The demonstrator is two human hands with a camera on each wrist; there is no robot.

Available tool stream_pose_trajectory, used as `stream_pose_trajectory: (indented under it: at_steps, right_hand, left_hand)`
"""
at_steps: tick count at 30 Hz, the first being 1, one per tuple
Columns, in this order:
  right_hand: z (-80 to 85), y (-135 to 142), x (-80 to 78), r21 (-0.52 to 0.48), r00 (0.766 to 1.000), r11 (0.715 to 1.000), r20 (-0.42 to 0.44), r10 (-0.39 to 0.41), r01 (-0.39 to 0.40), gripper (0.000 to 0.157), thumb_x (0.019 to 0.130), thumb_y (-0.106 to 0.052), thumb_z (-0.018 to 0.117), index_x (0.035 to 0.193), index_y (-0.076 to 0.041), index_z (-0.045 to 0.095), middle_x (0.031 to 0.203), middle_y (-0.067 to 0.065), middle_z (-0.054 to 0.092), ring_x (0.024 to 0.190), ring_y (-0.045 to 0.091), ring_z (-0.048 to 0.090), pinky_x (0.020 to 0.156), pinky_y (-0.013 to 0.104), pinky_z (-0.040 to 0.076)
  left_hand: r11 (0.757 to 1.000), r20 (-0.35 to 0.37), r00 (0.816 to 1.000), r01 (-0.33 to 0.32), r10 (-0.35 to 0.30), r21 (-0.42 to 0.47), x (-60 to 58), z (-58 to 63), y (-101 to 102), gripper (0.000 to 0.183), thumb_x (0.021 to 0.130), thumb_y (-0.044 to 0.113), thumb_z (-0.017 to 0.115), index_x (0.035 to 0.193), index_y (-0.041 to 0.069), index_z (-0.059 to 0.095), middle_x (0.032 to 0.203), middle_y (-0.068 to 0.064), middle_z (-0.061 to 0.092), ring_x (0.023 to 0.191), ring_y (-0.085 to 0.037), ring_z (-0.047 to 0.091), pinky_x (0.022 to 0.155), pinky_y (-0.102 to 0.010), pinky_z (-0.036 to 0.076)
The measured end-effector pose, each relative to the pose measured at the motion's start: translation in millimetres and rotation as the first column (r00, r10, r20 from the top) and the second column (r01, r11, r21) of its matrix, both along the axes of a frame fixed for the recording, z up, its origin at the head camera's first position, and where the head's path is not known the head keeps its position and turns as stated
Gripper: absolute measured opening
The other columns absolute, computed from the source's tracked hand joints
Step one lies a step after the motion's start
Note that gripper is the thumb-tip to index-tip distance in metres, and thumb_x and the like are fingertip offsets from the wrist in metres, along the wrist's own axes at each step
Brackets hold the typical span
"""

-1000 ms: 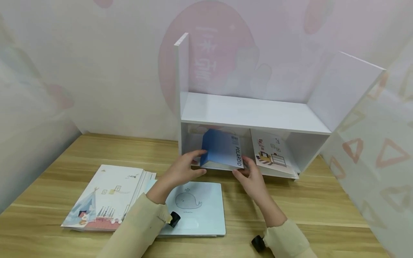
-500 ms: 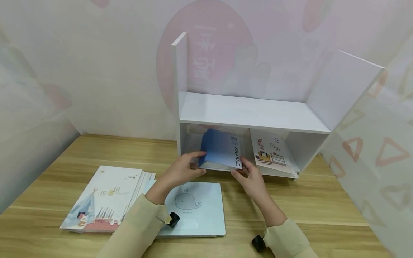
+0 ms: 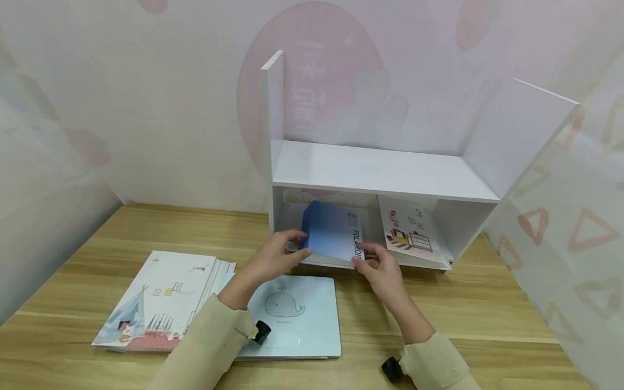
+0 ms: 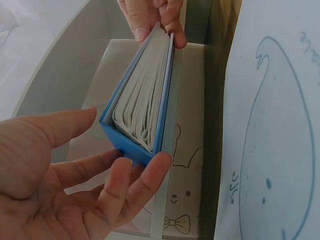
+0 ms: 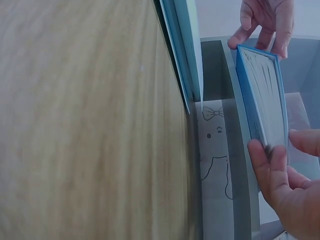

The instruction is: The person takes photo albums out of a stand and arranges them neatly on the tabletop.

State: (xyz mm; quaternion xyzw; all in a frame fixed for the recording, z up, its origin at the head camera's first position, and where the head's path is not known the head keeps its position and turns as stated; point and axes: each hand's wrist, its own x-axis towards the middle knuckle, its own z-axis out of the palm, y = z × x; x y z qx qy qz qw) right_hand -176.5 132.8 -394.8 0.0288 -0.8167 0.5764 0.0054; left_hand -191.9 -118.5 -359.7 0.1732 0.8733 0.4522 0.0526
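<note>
A thick blue-to-white book marked POLAROID lies tilted in the lower level of the white shelf, its page ends showing in both wrist views. My left hand is at its blue spine; in the left wrist view the fingertips touch the spine while another digit stands apart with a gap. My right hand holds the opposite edge, thumb and fingers on either side of the covers. To its right leans a white book with a drawing on the cover.
The white shelf stands against the back wall with raised side panels. On the wooden table lie a pale blue whale book and a stack of white books at the left.
The blue book has shifted slightly down and toward me at its front edge. My right hand follows that edge; my left hand stays by the spine. The other books stay put.
</note>
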Motion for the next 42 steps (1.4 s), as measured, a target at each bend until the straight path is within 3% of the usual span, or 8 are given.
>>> stream_pose_trajectory:
  at_steps: [6,17,28,35,42]
  right_hand:
    - [3.0,-2.3,0.2,-0.051,1.000,0.999,0.015,-0.015,0.016,0.044,0.094,-0.005,0.065,0.135,0.003,0.051,0.120,0.023,0.057,0.085,0.015,0.066,0.077,0.020,0.056]
    - [5.2,-0.9,0.2,-0.109,0.997,0.994,0.079,-0.003,0.011,0.057,0.095,-0.003,0.064,0.147,0.001,0.041,0.109,0.020,0.062,0.082,0.010,0.063,0.077,0.020,0.056]
    - [4.1,2.6,0.4,-0.181,0.989,0.982,0.119,0.083,-0.060,0.070,0.097,0.002,0.058,0.156,-0.001,0.021,0.131,0.035,0.057,0.085,0.012,0.071,0.074,0.016,0.054]
    - [1.9,2.9,0.2,-0.194,0.985,0.977,0.127,0.119,-0.093,0.076,0.097,0.004,0.057,0.158,-0.005,0.014,0.126,0.032,0.060,0.086,0.009,0.067,0.075,0.019,0.056]
    - [0.8,5.1,-1.9,-0.202,0.976,0.971,0.146,0.160,-0.129,0.082,0.097,0.003,0.058,0.160,-0.010,0.006,0.128,0.030,0.060,0.083,0.010,0.068,0.071,0.019,0.054]
  left_hand:
    - [1.000,0.056,0.998,-0.011,0.010,0.027,-0.8,0.1,-0.2,0.048,0.098,0.022,0.063,0.137,-0.003,0.053,0.120,-0.022,0.062,0.082,-0.031,0.073,0.076,-0.036,0.059]
    - [0.999,0.095,0.995,-0.031,0.030,0.009,-3.4,-2.5,-1.3,0.051,0.098,0.026,0.064,0.135,-0.006,0.052,0.114,-0.022,0.065,0.078,-0.027,0.072,0.070,-0.032,0.058]
    - [0.998,0.162,0.986,-0.036,0.045,-0.059,-4.7,-2.3,-2.7,0.056,0.097,0.030,0.065,0.140,-0.003,0.049,0.110,-0.017,0.066,0.075,-0.020,0.070,0.073,-0.032,0.056]
    - [0.998,0.169,0.985,-0.028,0.038,-0.063,-5.7,-2.9,-4.7,0.060,0.095,0.027,0.068,0.141,-0.005,0.047,0.101,-0.012,0.066,0.076,-0.019,0.069,0.071,-0.031,0.054]
    - [0.998,0.168,0.985,-0.027,0.035,-0.053,-6.9,-1.1,-6.4,0.066,0.095,0.025,0.068,0.145,-0.009,0.041,0.107,-0.016,0.069,0.079,-0.021,0.071,0.076,-0.035,0.057]
